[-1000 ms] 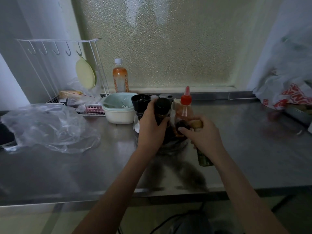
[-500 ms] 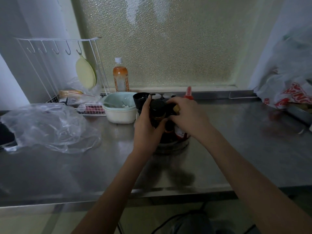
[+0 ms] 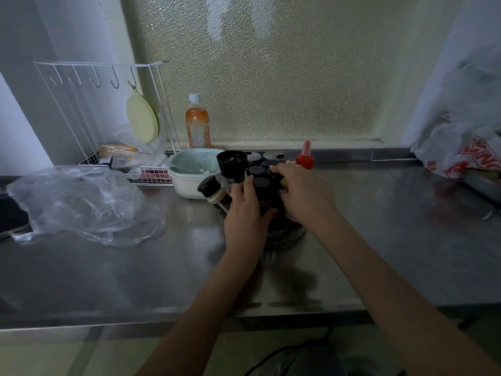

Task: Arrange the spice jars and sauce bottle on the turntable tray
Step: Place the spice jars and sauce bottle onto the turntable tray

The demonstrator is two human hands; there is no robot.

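Observation:
The turntable tray (image 3: pixel 287 236) sits mid-counter, mostly hidden by both hands. Several black-capped spice jars crowd it. My left hand (image 3: pixel 245 213) grips one black-capped jar (image 3: pixel 262 185) at the front. A smaller jar (image 3: pixel 211 189) leans out to the left of that hand. A tall black-topped grinder (image 3: pixel 232 165) stands behind. My right hand (image 3: pixel 303 191) grips a jar with a tan lid (image 3: pixel 283 182), lowered among the others. The sauce bottle's red nozzle (image 3: pixel 305 156) shows above my right hand at the tray's back right.
A pale green bowl (image 3: pixel 189 172) stands just left of the tray. An orange drink bottle (image 3: pixel 197 126) is by the window. A white wire rack (image 3: pixel 108 109) and crumpled clear plastic (image 3: pixel 81 204) fill the left. A white shopping bag (image 3: pixel 466 147) lies at the far right.
My right hand carried the tan-lidded jar from the counter in front of the tray up and in among the other jars. A small jar now leans out on the left.

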